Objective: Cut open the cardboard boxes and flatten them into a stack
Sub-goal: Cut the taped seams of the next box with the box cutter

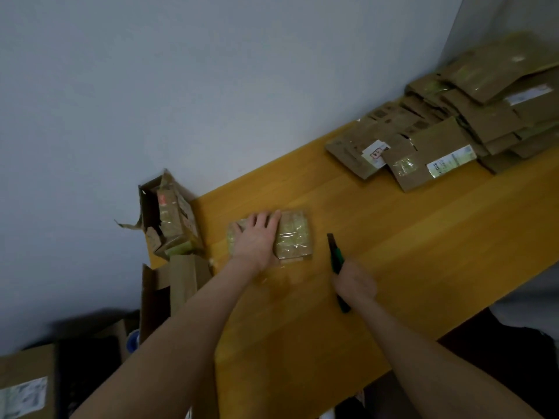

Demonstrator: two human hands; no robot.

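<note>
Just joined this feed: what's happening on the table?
A person presses the left hand flat on a small taped box on the table. The right hand grips a cutter beside it, not touching the box. Flattened boxes lie piled at the far right; other boxes sit at the left edge.

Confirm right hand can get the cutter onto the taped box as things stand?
Probably yes. The right hand grips the cutter beside the taped box, only bare table between. The left hand presses the box's left part; its right part lies uncovered.
</note>
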